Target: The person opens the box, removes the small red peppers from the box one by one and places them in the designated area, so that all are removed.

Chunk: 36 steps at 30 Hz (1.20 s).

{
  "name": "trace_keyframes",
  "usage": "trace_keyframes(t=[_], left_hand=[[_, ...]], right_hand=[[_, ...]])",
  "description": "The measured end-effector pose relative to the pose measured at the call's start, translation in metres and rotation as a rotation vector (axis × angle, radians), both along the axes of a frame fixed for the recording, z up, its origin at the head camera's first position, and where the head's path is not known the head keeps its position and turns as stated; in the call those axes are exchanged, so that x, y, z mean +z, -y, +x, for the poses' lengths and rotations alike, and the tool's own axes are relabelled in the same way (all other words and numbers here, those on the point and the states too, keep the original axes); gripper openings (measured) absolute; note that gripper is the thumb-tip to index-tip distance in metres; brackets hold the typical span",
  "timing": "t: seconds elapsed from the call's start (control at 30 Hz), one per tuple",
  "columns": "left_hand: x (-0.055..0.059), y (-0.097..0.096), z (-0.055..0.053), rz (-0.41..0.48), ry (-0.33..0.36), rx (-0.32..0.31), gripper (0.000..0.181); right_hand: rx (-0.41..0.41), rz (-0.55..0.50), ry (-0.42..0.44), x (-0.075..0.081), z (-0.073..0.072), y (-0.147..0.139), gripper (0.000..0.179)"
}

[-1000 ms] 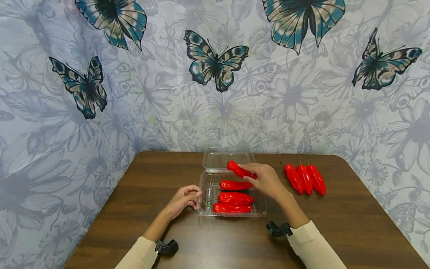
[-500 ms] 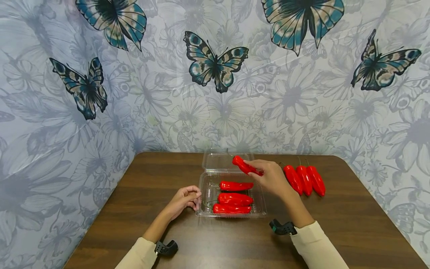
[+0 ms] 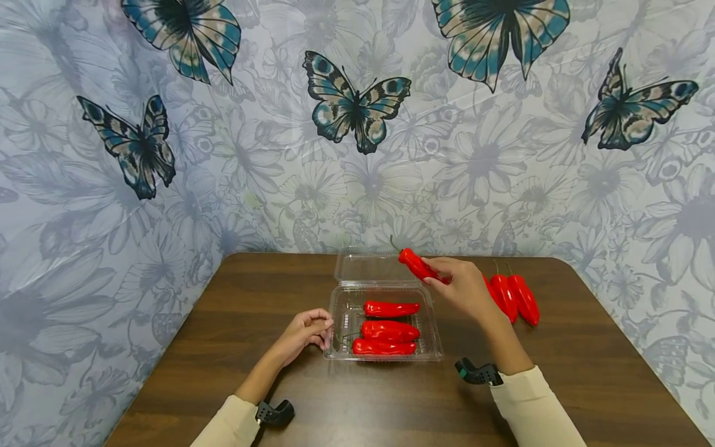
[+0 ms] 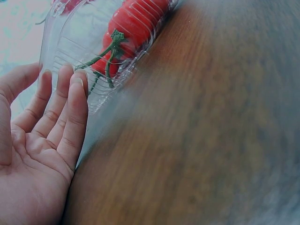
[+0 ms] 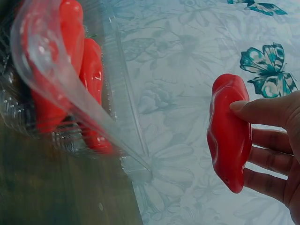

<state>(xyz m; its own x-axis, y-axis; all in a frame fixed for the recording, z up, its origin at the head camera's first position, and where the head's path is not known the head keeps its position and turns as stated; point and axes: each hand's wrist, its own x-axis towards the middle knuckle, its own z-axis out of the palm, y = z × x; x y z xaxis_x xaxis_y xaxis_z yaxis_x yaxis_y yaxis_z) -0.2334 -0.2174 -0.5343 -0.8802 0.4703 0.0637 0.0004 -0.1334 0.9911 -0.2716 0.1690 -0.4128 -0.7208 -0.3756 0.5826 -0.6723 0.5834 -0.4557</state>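
My right hand holds a red pepper above the back right of a clear plastic clamshell container. The thumb lies on one side of this pepper and the fingers on the other. Three red peppers lie crosswise in the tray, their green stems toward my left hand. My left hand holds the container's left rim, thumb and fingertips at the edge. More red peppers lie side by side at the right, one partly hidden behind my right hand.
The container's clear lid stands open toward the back edge of the brown wooden table. A wall covering with butterflies hangs right behind the table. Dark wrist bands sit on both wrists.
My right hand has moved up and to the right with the pepper, away from the tray and over the lid's right side. My left hand keeps its place at the rim.
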Motion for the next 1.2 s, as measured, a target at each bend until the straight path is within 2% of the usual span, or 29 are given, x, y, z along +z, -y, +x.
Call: trace_keyframes(t=[0.5, 0.83, 1.2], left_hand=[[0.002, -0.002, -0.001, -0.004, -0.011, -0.006, 0.022], [0.001, -0.002, -0.003, -0.005, -0.016, -0.01, 0.01], [-0.001, 0.0, 0.0, -0.004, -0.013, -0.011, 0.018]], right_hand=[[-0.039, -0.036, -0.017, 0.008, 0.0, -0.019, 0.043], [-0.091, -0.058, -0.004, 0.018, 0.002, -0.035, 0.044], [-0.16, -0.079, -0.03, 0.016, 0.001, -0.052, 0.045]])
